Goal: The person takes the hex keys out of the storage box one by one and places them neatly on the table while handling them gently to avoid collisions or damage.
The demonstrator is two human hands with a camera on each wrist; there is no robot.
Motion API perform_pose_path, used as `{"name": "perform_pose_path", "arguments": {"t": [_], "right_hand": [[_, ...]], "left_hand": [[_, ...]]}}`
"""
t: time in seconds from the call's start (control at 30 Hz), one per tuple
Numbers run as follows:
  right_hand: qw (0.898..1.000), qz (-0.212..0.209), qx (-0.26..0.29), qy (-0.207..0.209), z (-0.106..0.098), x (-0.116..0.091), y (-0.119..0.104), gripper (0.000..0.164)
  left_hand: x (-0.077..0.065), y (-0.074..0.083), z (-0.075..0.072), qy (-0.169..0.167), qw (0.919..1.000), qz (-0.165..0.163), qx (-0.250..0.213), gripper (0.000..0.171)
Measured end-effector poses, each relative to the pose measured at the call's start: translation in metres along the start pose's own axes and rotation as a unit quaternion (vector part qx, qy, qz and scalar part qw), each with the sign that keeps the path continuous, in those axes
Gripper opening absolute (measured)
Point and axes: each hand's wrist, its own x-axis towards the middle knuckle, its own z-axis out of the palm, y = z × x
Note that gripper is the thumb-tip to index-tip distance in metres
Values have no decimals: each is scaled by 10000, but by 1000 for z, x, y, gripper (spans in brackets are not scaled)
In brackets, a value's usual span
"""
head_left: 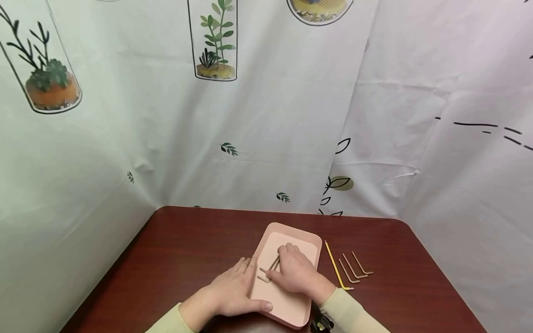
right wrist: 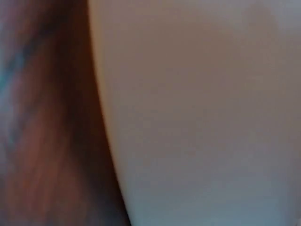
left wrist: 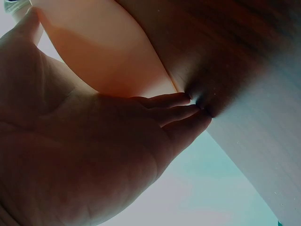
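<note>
Feed check: two hex keys (head_left: 264, 280) lie inside the pink tray (head_left: 287, 305), left of its middle, long shanks running up under the fingers of the right hand (head_left: 296, 270). I'd call them light, stiff metal, hard to damage, a bit slick and prone to rolling or crossing. Best hold, I reckon: thumb and fingertip on the long shank, just off the bend; the short leg would only let it swing.

Tray looks like thin, rigid plastic, light enough to skid; steady it by the rim.

Poses: right arm comes in over the tray's right wall, wrist low, fingers bent down, thumb by the bends. I can't tell whether it's pinching a key; my right wrist feed is just blur. Left hand (head_left: 233, 289) lies flat along the left wall, fingers straight, thumb stretched over the near-left rim, not gripping.

On the table (head_left: 200, 254), right of the tray: a yellow-shafted hex key (head_left: 335, 264), then three brass-coloured hex keys (head_left: 350, 266) side by side.
</note>
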Motion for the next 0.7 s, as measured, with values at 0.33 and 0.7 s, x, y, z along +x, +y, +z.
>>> {"name": "perform_pose_path", "arguments": {"t": [0.33, 0.7], "right_hand": [[9998, 153, -22, -134, -3, -3, -1, 50], [9994, 249, -79, -220, -10, -4, -3, 37]], "left_hand": [[-1, 2, 0, 14, 10000, -3, 14, 135], [0, 1, 1, -21, 10000, -69, 3, 136]]}}
